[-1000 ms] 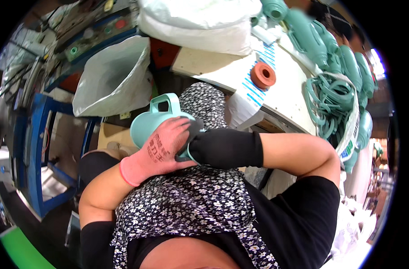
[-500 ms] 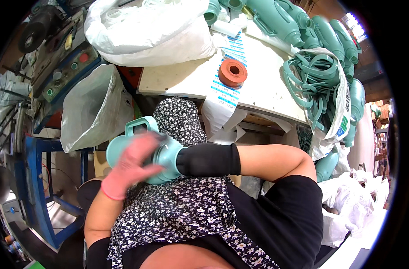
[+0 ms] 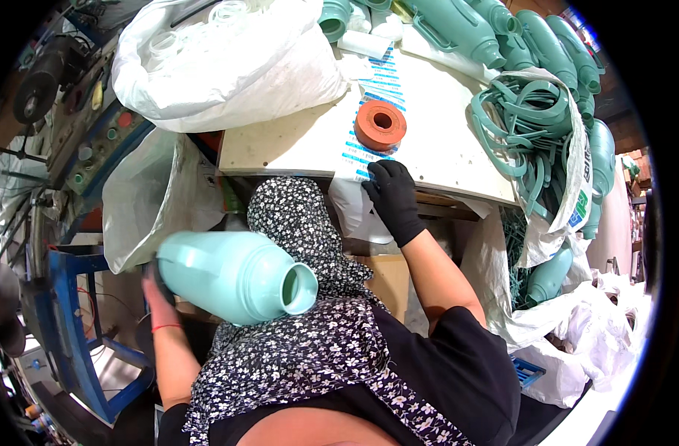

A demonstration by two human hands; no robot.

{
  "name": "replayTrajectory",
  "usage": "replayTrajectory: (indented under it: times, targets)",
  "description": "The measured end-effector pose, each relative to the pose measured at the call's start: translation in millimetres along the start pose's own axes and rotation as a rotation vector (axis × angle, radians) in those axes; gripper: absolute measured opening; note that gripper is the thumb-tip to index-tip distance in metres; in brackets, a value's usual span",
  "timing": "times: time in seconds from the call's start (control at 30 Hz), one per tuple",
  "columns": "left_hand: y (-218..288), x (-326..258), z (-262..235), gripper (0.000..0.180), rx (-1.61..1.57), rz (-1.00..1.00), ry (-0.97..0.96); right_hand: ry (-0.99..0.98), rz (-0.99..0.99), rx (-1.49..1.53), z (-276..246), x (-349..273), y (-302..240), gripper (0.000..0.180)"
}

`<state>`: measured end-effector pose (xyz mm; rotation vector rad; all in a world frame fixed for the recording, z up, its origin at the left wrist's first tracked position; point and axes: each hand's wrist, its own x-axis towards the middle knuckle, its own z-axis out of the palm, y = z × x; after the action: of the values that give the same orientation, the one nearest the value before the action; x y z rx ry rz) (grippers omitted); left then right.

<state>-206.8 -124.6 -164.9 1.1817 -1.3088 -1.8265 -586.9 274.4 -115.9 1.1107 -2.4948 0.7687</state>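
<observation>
My left hand (image 3: pixel 157 286) grips the base of a large pale teal plastic jug (image 3: pixel 235 276), held on its side with its open mouth pointing right, above my lap. My right hand (image 3: pixel 393 195), in a black glove, rests on a strip of blue-printed white label sheets (image 3: pixel 369 111) at the near edge of the worktable (image 3: pixel 280 145). An orange-brown roll (image 3: pixel 380 125) lies on that strip just beyond my fingers. A black-and-white floral cloth (image 3: pixel 310 245) hangs down between my arms.
A big white sack of clear plastic parts (image 3: pixel 228 59) sits at the table's left. Teal bottles (image 3: pixel 503 30) line the far right, and a white bag holds teal loop handles (image 3: pixel 525 134). Another white sack (image 3: pixel 142 201) hangs left; a blue metal frame (image 3: pixel 72 327) stands at lower left.
My right hand left the jug and reached forward onto the label strip. The jug swung down to the left, now held by my left hand alone. The view shifted toward the table.
</observation>
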Motion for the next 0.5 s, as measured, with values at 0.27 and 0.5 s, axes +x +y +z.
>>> replayTrajectory:
  times: [0.27, 0.5]
  targets:
    - [251, -36, 35, 0.032, 0.366, 0.612, -0.001, -0.240, 0.057, -0.122, -7, 26, -3, 0.010]
    - [220, -16, 73, 0.026, 0.503, 0.730, -0.180, -0.143, 0.050, 0.015, -6, 14, 2, 0.012]
